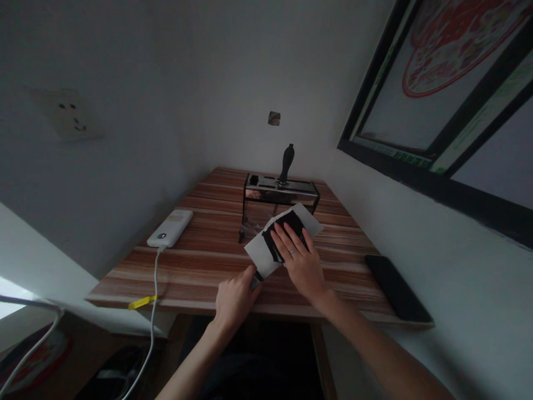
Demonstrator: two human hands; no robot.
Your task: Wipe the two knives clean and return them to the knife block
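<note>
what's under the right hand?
The right hand lies flat on a black patch on a white paper sheet on the wooden table. The left hand pinches the sheet's near end. Whatever is under the paper is covered.

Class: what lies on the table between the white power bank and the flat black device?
Head view: a white sheet, partly black, under the right hand, its corner pinched by the left hand.
</note>
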